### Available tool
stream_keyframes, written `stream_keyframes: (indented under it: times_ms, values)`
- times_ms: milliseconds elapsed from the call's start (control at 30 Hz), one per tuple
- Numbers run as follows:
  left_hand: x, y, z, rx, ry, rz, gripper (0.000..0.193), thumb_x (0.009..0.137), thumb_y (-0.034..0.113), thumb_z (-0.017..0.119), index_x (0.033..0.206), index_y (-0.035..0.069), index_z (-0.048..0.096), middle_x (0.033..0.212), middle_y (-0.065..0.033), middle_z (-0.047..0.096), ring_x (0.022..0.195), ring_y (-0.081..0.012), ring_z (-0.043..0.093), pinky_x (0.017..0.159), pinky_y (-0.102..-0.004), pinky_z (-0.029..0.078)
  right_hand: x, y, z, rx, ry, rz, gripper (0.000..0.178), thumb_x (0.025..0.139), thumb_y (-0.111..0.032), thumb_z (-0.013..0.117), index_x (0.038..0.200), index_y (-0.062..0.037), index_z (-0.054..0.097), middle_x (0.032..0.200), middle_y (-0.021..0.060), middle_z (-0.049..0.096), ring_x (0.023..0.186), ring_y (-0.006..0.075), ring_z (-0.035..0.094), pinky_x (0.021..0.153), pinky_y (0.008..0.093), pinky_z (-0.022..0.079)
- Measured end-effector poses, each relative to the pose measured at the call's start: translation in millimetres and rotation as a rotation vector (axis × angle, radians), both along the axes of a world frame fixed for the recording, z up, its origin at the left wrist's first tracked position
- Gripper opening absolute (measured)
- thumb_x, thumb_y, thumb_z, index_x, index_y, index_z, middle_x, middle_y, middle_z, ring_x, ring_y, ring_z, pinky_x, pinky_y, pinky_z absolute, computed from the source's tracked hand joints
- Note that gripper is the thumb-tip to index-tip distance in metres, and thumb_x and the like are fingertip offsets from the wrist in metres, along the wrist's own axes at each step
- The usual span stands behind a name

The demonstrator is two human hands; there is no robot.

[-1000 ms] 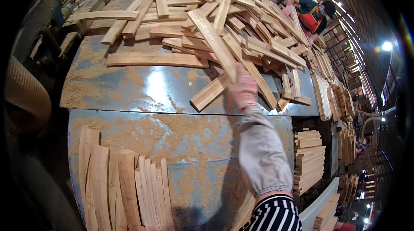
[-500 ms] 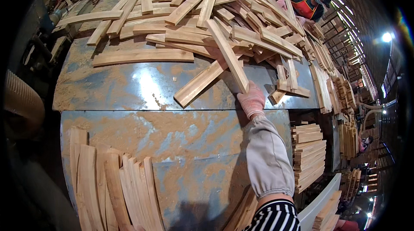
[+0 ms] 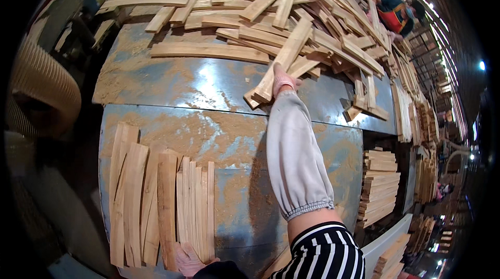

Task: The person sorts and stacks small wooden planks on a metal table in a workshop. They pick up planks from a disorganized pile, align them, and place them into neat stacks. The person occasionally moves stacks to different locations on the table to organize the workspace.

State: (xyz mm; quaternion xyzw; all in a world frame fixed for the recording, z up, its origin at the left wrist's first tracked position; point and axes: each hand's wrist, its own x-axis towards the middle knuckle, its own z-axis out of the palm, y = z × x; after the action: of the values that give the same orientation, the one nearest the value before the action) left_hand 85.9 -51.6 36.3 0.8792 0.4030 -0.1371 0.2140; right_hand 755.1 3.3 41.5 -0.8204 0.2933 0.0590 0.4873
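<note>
My right hand, in a pink glove, is closed round the near part of a wooden board. That board slants up and away over the edge of a heap of similar boards. Its near end crosses another board lying on the metal table. At the lower edge, my left hand, also in a pale pink glove, rests its outstretched fingers against the near ends of a row of boards. Part of this hand is cut off by the picture's edge.
Sawdust covers much of the metal table. A ribbed hose curves at the left. Stacked boards stand beyond the table's right edge. A co-worker in a red apron is at the far right, behind the heap.
My right hand has moved left, drawing the gripped board nearer and tilting it the other way. My left hand has come into view beside the row of boards. The whole view has shifted.
</note>
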Motion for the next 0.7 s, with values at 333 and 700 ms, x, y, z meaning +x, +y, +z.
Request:
stream_keyframes:
  times_ms: [333, 700]
  values:
    - [-8, 3, 4, 0.025, -0.132, -0.025, 0.123, 0.060, 0.047, 0.093, 0.158, 0.001, 0.036, 0.160, -0.0374, 0.031, 0.143, -0.0537, 0.039, 0.116, -0.0605, 0.036, -173, -107, 1, 0.464, -0.093, 0.405, 0.063, 0.090, -0.016, 0.079, 0.142, 0.0018, 0.048, 0.119, 0.0161, 0.069, 0.100, 0.0281, 0.071, 0.084, 0.0431, 0.061]
    - [-1, 12, 18, -0.099, -0.176, 0.025, 0.130, 0.064, 0.057, 0.091, 0.162, -0.001, 0.029, 0.162, -0.0394, 0.024, 0.148, -0.0548, 0.031, 0.122, -0.0585, 0.028, -597, -222, 2, -0.407, -0.020, 1.334, 0.054, 0.096, -0.025, 0.065, 0.147, -0.0113, 0.053, 0.120, 0.0216, 0.066, 0.107, 0.0409, 0.067, 0.090, 0.0477, 0.056]
